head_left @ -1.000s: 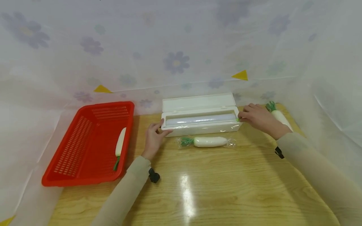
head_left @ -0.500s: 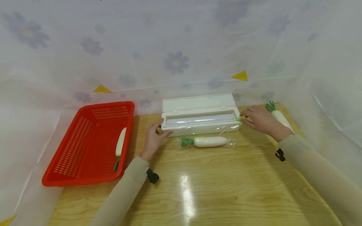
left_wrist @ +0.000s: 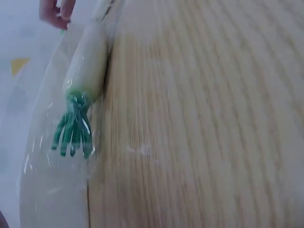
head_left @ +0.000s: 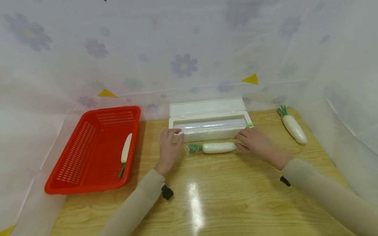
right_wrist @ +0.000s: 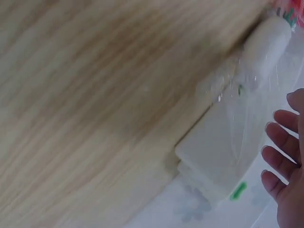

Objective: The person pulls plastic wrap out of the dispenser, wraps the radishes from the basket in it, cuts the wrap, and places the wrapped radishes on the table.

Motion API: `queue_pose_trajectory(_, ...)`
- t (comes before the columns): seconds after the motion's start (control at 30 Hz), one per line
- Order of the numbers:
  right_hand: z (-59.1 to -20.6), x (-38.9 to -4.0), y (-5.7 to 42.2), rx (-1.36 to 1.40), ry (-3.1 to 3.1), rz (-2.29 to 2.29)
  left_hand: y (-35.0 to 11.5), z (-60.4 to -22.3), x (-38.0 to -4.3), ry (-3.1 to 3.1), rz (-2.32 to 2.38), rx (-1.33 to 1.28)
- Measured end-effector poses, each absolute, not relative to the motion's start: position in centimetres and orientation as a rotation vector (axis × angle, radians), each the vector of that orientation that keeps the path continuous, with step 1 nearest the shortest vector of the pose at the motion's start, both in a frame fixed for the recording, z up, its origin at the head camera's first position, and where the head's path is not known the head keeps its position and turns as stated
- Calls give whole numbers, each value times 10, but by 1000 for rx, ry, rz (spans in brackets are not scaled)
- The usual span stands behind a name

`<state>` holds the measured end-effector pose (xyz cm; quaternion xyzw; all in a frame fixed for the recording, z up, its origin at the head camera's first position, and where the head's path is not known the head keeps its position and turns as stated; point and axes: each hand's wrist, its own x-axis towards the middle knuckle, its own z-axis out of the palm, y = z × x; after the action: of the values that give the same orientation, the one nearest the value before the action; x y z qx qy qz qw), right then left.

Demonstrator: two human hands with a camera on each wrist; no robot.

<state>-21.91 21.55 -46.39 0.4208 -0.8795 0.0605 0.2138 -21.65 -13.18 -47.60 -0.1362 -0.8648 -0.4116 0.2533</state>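
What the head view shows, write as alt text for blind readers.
A person's left grip and right grip are near an open white box holding a film roll, with a wrapped radish in front. A red basket with another radish stands left; a third radish lies right.

Basket (head_left: 100, 154), frame left: red. Box (head_left: 212, 135) and wrapped radish (head_left: 218, 148), centre: white, the radish green-leaved. Backdrop (head_left: 206, 42), top: pale, purple-flowered.

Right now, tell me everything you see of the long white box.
The long white box looks plastic and sits on the table, lid open at the back. Inside lies a whitish roll; a green tab sits at its right end. The left hand and right hand are near its front; contact is unclear.
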Motion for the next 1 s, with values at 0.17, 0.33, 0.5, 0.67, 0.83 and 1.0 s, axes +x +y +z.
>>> queue_pose_trajectory(0.17,-479,-207,197,1151,-2594,59,-96,-472,-202,-2559,-812,-853)
queue_pose_trajectory(0.33,-489,-204,188,1077,-2664,-30,-77,-479,-202,-2685,-493,-939)
queue_pose_trajectory(0.5,-493,-205,183,1071,-2600,-105,-73,-488,-204,-2733,-351,-877)
queue_pose_trajectory(0.67,-487,-205,182,1078,-2592,-69,-73,-496,-206,-2760,-283,-839)
queue_pose_trajectory(0.83,-478,-203,182,1093,-2574,-40,-71,-503,-208,-2721,-292,-793)
queue_pose_trajectory(1.0,-471,-198,181,1098,-2575,-67,-70,-505,-207,-2683,-305,-768)
